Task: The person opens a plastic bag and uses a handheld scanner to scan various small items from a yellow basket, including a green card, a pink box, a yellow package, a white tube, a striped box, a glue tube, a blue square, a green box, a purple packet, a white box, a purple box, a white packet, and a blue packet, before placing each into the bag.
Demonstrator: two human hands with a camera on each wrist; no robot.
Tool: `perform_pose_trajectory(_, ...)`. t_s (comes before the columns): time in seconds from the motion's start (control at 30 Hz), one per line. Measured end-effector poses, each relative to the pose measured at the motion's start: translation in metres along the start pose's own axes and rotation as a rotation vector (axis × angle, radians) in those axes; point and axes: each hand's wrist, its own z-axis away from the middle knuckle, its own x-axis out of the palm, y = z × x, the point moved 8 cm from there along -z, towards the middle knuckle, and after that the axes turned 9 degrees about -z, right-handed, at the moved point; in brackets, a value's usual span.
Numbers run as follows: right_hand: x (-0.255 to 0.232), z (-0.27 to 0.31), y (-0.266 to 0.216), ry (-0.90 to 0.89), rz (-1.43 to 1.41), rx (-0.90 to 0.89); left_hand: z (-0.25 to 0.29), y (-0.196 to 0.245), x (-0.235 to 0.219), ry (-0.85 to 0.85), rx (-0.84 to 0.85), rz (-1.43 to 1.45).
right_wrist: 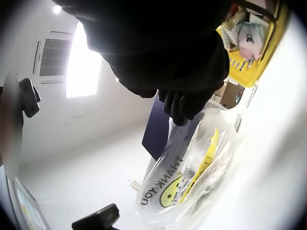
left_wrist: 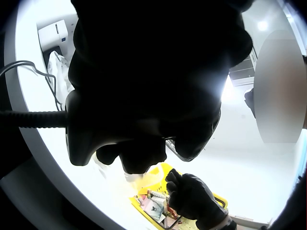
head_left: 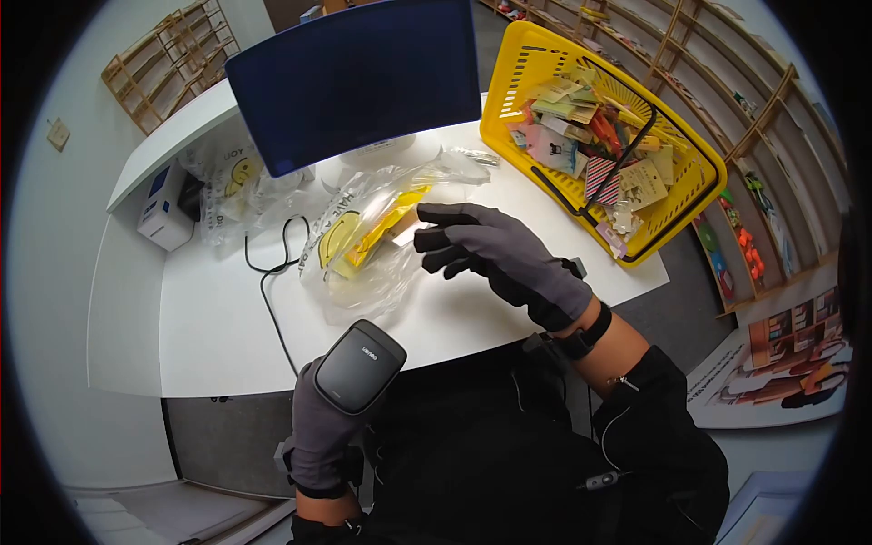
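In the head view my gloved left hand (head_left: 331, 436) is at the desk's front edge, gripping a black barcode scanner (head_left: 363, 366) with rounded corners. A ribbed cord (left_wrist: 33, 119) leaves the scanner in the left wrist view. My right hand (head_left: 509, 259), in a grey and black glove, hovers by a clear plastic bag (head_left: 363, 295), its fingers loosely extended and holding nothing. The bag lies on the desk with a yellow smiley print, and a yellow item (head_left: 386, 225) shows inside it. In the right wrist view, the fingertips (right_wrist: 177, 108) overlap the bag's upper end.
A dark screen (head_left: 354, 86) stands behind the bag. To the right, a yellow basket (head_left: 504, 100) holds many small packaged items. More plastic bags (head_left: 241, 186) and a white box (head_left: 166, 216) sit on the left. A black cable (head_left: 272, 270) crosses the white desk (head_left: 213, 336).
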Motion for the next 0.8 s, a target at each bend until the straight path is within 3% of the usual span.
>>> perform_pose_trajectory(0.07,-0.016,0.012,-0.011,-0.007,0.102,-0.032,-0.003,-0.002,0.002,-0.032,0.011,0.006)
perform_pose_trajectory(0.17,-0.064,0.02,-0.036,0.271,0.203,-0.265,-0.007,-0.007,0.008,-0.087,0.011,0.008)
perform_pose_trajectory(0.3,-0.124,-0.021,-0.054,0.428,0.374,-0.336,-0.008,-0.011,0.012,-0.088,-0.022,0.025)
perform_pose_trajectory(0.37,-0.139,-0.046,-0.072,0.549,1.084,-0.446,-0.01,-0.011,0.014,-0.109,-0.011,-0.015)
perform_pose_trajectory(0.4,-0.145,-0.057,-0.073,0.549,1.079,-0.453,-0.01,-0.011,0.014,-0.115,-0.007,-0.036)
perform_pose_trajectory(0.5,-0.144,-0.089,-0.074,0.645,1.516,-0.436,-0.004,-0.011,0.008,-0.104,0.025,-0.089)
perform_pose_trajectory(0.67,-0.159,-0.137,-0.06,0.57,1.668,-0.403,0.008,-0.021,-0.005,-0.035,-0.015,-0.051)
perform_pose_trajectory(0.8,-0.17,-0.154,-0.041,0.527,1.792,-0.535,0.009,-0.017,-0.012,0.006,-0.012,0.024)
